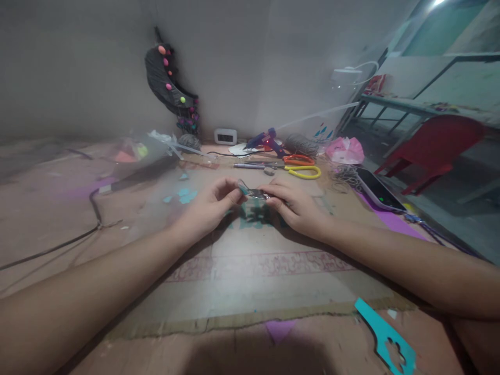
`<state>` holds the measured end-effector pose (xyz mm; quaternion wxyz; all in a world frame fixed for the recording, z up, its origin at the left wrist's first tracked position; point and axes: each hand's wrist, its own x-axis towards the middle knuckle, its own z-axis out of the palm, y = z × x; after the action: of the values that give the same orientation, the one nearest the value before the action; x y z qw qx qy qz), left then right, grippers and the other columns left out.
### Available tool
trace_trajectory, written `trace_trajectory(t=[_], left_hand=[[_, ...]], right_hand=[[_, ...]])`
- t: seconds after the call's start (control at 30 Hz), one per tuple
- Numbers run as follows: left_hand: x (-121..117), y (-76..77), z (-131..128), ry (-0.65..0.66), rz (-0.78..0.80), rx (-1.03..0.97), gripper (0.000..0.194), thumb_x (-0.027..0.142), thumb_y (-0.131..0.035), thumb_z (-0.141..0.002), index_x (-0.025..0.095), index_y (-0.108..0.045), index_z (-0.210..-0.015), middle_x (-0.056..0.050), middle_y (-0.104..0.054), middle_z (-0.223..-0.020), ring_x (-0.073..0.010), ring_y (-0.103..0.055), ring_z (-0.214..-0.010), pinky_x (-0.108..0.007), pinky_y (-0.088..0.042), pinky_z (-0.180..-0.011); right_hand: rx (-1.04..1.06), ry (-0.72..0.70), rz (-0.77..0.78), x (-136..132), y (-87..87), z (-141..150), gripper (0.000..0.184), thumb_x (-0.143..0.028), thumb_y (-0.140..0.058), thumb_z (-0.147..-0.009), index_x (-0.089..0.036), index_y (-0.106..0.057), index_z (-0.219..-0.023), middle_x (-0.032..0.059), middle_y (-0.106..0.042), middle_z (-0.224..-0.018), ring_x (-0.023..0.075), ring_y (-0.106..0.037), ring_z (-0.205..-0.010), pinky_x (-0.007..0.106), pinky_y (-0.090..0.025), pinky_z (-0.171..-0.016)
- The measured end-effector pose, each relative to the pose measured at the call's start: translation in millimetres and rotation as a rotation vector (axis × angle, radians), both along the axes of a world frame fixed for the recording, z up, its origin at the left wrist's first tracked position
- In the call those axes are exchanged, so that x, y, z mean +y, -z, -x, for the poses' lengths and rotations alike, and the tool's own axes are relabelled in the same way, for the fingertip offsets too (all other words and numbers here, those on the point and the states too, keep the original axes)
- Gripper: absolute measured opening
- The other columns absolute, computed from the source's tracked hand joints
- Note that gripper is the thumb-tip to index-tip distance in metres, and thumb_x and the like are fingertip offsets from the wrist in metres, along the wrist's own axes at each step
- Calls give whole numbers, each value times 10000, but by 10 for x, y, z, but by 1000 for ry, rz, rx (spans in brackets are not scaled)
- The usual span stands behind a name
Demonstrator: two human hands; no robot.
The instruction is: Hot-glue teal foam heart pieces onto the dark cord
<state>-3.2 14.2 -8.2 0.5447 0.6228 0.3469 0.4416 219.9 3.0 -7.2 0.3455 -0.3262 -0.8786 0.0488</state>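
Note:
My left hand point(219, 203) and my right hand point(295, 205) meet over the middle of the board, fingers closed. Between them they pinch a small dark, shiny piece point(256, 194), too blurred to name. A bit of teal point(244, 188) shows at the left fingertips. Beneath the hands lies a pale board point(234, 291) with a reddish printed band and a ragged front edge. Several light-blue cut-out shapes point(187, 195) rest left of my left hand. Beyond the hands are yellow-handled scissors point(304, 172) and an orange-handled pair point(299, 159).
At the back sit a glue gun point(265, 140) with a glowing red light, a small digital clock point(225, 136) and grey yarn point(299, 145). A phone point(378, 190) lies right. Teal sheet with a flower-shaped hole point(385, 333) is in front. A cable point(96, 208) crosses the left.

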Motion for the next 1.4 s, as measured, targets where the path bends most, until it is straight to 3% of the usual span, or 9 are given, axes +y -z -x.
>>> trace_trajectory(t=[0.6, 0.93, 1.2, 1.4], left_hand=[[2, -1, -19, 27, 7, -22, 226, 356, -730, -809, 185, -589, -853, 20, -615, -750, -116, -566, -689, -227, -440, -628], [-18, -24, -25, 23, 18, -12, 231, 370, -736, -805, 192, -594, -843, 16, -610, -741, -127, -574, -693, -245, -450, -642], [7, -3, -20, 27, -2, -5, 265, 403, -745, -795, 189, -596, -841, 12, -616, -738, -131, -577, -696, -244, -446, -639], [-1, -10, -18, 19, 3, 5, 238, 375, -727, -812, 183, -587, -826, 12, -617, -757, -122, -582, -706, -242, -460, -675]], right_hand=[[-2, 9, 28, 1, -2, 15, 318, -274, -441, -1008, -114, -652, -1183, 96, -640, -939, 192, -609, -870, 326, -503, -797], [-1, 11, 46, -5, -20, 0, 299, -283, -456, -1002, -172, -665, -1185, 84, -636, -932, 198, -598, -858, 345, -504, -786], [-3, 16, 34, 6, -16, 9, 305, -293, -478, -998, -133, -683, -1156, 87, -640, -896, 188, -602, -819, 325, -505, -749], [145, 144, 56, -5, -22, -9, 348, -343, -395, -1026, -178, -626, -1228, 112, -670, -1160, 217, -613, -1085, 391, -472, -955]])
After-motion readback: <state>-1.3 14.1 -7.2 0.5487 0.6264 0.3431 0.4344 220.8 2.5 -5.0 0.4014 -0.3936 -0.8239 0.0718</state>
